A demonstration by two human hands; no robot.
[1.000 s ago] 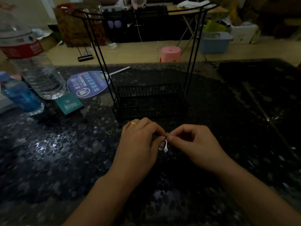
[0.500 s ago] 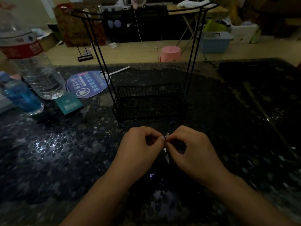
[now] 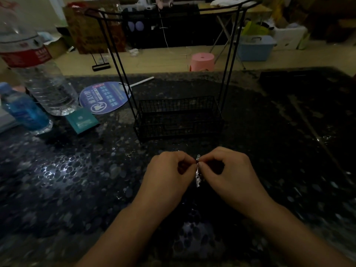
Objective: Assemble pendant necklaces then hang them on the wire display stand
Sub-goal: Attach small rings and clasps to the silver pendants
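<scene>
Pinching a small silver metal pendant (image 3: 197, 175) between both hands, low over the dark speckled stone-patterned tabletop (image 3: 81, 180). Left hand (image 3: 169, 176) curling its fingers inward, thumb and forefinger tips closing on the top end of the pendant; right hand (image 3: 229, 174) doing the same from the other side, fingertips meeting the left's at the tiny loop — pendant hanging down between the two, glinting. Impossible to tell in the dim light whether any chain is threading through the loop.

Standing just beyond the hands, apart from them: a black wire display stand (image 3: 179, 116) with a mesh basket at its base and two tall uprights carrying a top rail, nothing visibly hanging on it.

Sitting at the left of the table: a large clear plastic water bottle with a red label (image 3: 36, 70), a smaller blue-tinted plastic bottle (image 3: 23, 110) nearer the edge, a teal rectangular booklet (image 3: 82, 121) lying flat, and a round blue printed hand fan with a white handle (image 3: 106, 98) partly behind the stand's left upright.

Showing beyond the table on the pale floor — a pink plastic stool (image 3: 202, 61) and a light blue plastic storage bin (image 3: 254, 48).
</scene>
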